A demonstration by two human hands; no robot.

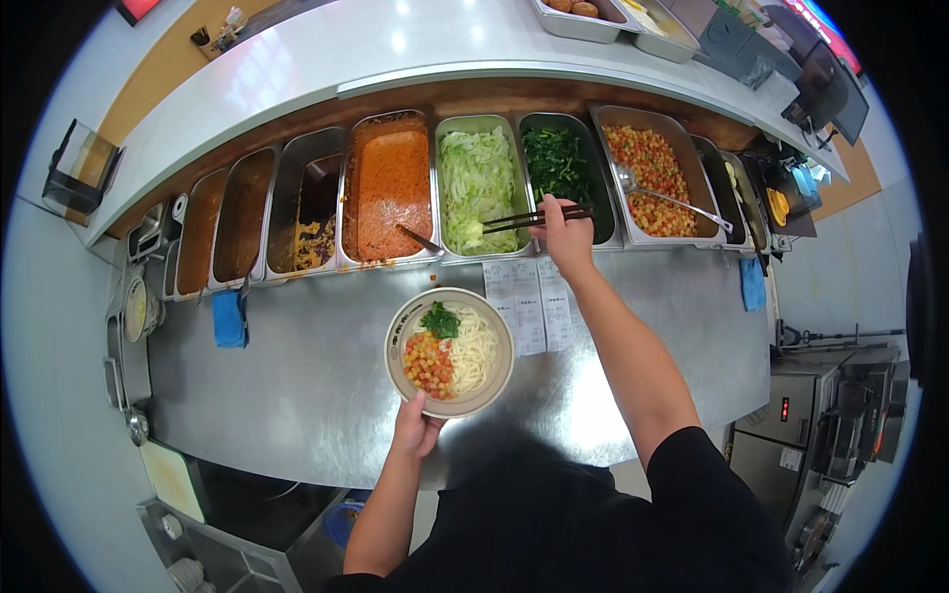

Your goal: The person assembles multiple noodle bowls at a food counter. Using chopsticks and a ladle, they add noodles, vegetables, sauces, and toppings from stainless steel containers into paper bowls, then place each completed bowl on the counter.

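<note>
My left hand (419, 429) grips the near rim of a round paper bowl (393, 361), thumb over the edge. Inside lie pale noodles (476, 351), a diced orange-and-yellow topping (428, 364) and a small heap of chopped dark greens (440, 319). Dark chopsticks (529, 219) are held in my right hand (565, 235). Their tips reach into the shredded pale green cabbage or lettuce (479, 168) in a steel pan, at its near side. To the right of it is a pan of chopped dark greens (557, 163).
A ladle (682, 201) rests in the diced-topping pan (652, 158). Left of the cabbage, an orange sauce pan (390, 178) holds a spoon (420, 239). Paper slips (529, 311) lie on the steel counter (297, 385). Blue cloths (229, 318) hang at the pans' front edge. A white ledge (297, 74) runs behind.
</note>
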